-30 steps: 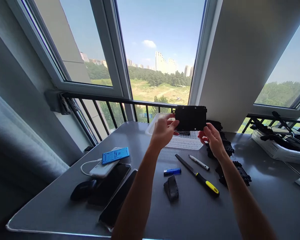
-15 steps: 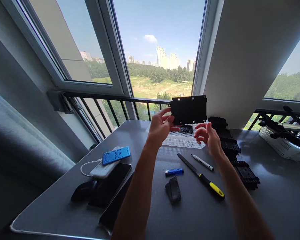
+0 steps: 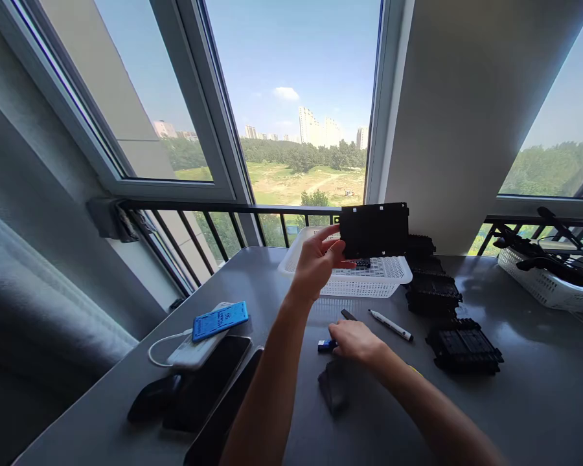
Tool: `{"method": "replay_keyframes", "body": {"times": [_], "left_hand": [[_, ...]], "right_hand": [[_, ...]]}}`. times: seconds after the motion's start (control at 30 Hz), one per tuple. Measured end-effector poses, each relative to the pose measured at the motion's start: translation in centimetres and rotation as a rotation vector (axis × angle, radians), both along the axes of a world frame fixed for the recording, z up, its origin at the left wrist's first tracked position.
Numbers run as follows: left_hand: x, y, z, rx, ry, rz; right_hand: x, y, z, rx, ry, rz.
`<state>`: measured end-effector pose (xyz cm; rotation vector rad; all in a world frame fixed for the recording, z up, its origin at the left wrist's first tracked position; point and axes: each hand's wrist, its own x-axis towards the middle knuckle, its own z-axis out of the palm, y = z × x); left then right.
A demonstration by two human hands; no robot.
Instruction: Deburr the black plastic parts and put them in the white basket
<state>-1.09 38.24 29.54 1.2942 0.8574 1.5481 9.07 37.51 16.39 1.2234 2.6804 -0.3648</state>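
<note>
My left hand [image 3: 319,259] pinches the left edge of a flat black rectangular plastic panel [image 3: 375,230], raised above the table with small notches along its edges. My right hand [image 3: 354,340] reaches down to the tabletop, its fingers curled over a blue lighter [image 3: 325,346] that it mostly covers. Just below lies a crumpled dark block-like piece [image 3: 334,388]. The tip of a flat file [image 3: 348,315] shows beyond my right hand; the forearm hides most of its handle. A white marker [image 3: 391,325] rests to the right.
Behind the panel stands a white plastic basket [image 3: 364,287] with black pieces in it. Stacked black plastic parts [image 3: 465,346] line the right. At left are a blue-screened phone [image 3: 220,321], a white power bank [image 3: 189,353], dark devices and a mouse [image 3: 154,396]. A cable-filled basket [image 3: 554,285] sits far right.
My right hand has left the space near the panel and come down and left onto the lighter. The left hand still holds the panel up. The view has shifted slightly.
</note>
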Motion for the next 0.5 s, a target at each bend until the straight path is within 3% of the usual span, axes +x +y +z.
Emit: {"method": "replay_keyframes", "body": {"times": [0.2, 0.27, 0.4, 0.43, 0.5], "left_hand": [[0.1, -0.3, 0.2, -0.006, 0.006, 0.003], [0.0, -0.2, 0.1, -0.013, 0.006, 0.013], [-0.2, 0.2, -0.2, -0.004, 0.013, -0.002], [-0.3, 0.2, -0.2, 0.011, 0.014, -0.01], [-0.3, 0.3, -0.1, 0.048, 0.019, -0.036]], "right_hand": [[0.2, 0.0, 1.5, -0.046, 0.028, 0.04], [1.1, -0.5, 3.3, -0.152, 0.17, 0.124], [3.7, -2.1, 8.7, -0.404, 0.541, 0.265], [4.3, -2.6, 10.0, -0.443, 0.685, 0.245], [5.3, -3.3, 12.0, -0.516, 1.035, 0.074]]}}
